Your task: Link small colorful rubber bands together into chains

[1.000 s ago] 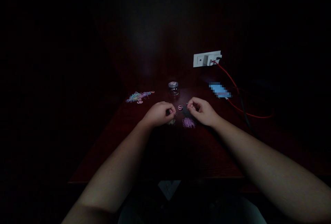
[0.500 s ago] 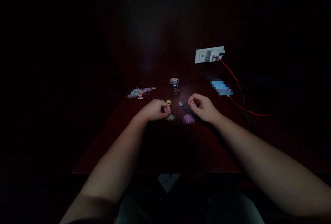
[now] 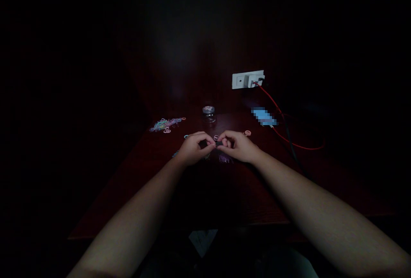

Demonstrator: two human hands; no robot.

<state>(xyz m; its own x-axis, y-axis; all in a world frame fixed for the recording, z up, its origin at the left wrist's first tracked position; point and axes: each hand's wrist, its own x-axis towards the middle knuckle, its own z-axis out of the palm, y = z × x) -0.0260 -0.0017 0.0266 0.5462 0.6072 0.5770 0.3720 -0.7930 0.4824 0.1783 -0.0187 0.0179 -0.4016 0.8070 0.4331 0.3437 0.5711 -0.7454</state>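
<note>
My left hand [image 3: 195,147] and my right hand [image 3: 239,146] meet over the table, fingertips almost touching. Each is closed in a pinch of thumb and fingers; whatever lies between them is too small and dark to make out. Just under my right hand is a heap of thin purple bands [image 3: 225,158]. A greenish heap [image 3: 207,156] shows partly below my left fingertips. Small pink rings [image 3: 216,138] lie behind the fingertips, orange rings [image 3: 247,133] beyond my right hand, and a teal ring [image 3: 186,136] is half hidden behind my left.
On the dark red table [image 3: 128,192], a mixed heap of coloured bands [image 3: 165,124] lies at the back left. A small clear jar with a lid [image 3: 208,114] stands at the back. To the right are a blurred-out phone [image 3: 263,116], a red cable [image 3: 302,145] and a wall socket [image 3: 239,81].
My hands have come together from either side, right hand moving left and fingertips now meeting. Orange and teal rings have come into sight. The whole view has shifted slightly.
</note>
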